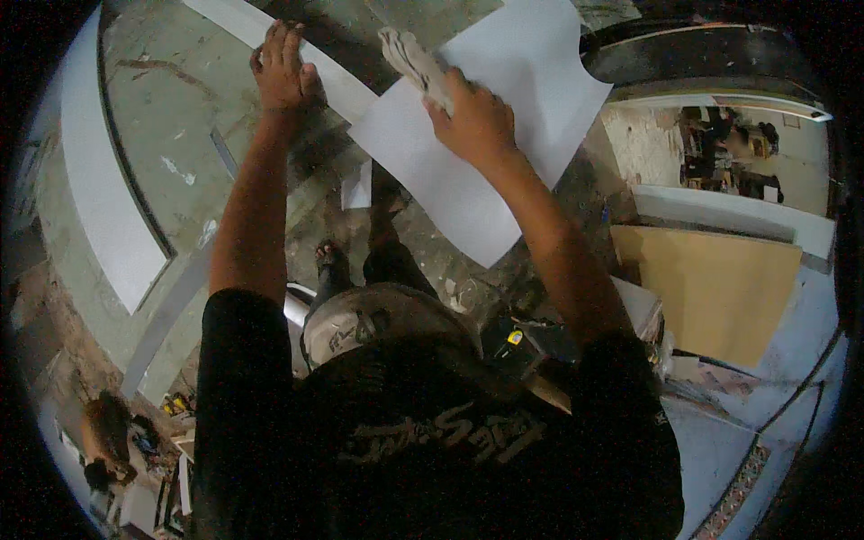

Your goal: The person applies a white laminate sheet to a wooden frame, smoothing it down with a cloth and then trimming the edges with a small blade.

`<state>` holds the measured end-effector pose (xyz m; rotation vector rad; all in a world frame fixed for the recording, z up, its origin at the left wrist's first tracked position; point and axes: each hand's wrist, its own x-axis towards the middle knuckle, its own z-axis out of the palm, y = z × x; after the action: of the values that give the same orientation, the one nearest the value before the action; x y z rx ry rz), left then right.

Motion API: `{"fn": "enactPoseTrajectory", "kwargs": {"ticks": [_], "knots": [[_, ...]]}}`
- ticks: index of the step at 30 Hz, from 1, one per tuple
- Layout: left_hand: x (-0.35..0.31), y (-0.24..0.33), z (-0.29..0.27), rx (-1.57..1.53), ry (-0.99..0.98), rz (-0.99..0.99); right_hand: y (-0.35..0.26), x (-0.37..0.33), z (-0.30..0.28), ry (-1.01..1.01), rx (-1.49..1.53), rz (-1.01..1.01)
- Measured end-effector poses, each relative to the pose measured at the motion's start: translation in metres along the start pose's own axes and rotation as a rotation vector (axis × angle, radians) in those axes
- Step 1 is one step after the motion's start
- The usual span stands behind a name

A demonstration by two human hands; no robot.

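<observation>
RH (477, 123) w/ rag (416, 67) @ sheet (547, 81) edge

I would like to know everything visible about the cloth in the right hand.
The cloth is pale grey-beige, apparently soft fabric, bunched into a long, creased bundle. The right hand grips its near end; the other end points forward and to the left, past the edge of the white sheet. Whether the cloth presses on that sheet cannot be told from this view.
</observation>
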<state>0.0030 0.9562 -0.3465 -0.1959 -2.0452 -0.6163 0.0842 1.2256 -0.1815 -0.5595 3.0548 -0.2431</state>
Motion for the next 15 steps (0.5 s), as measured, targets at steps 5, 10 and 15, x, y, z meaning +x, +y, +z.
{"fn": "enactPoseTrajectory", "kwargs": {"ticks": [5,10,15], "knots": [[0.002,-0.009,-0.010,-0.004,0.005,0.021,-0.030,-0.041,0.014,0.117,-0.017,-0.118],[0.035,0.057,-0.044,-0.175,-0.267,-0.120,-0.031,-0.050,0.009,0.153,0.037,0.153],[0.062,0.132,-0.075,-0.257,-0.677,-0.168,-0.007,-0.039,0.028,0.288,0.041,0.313]]}}
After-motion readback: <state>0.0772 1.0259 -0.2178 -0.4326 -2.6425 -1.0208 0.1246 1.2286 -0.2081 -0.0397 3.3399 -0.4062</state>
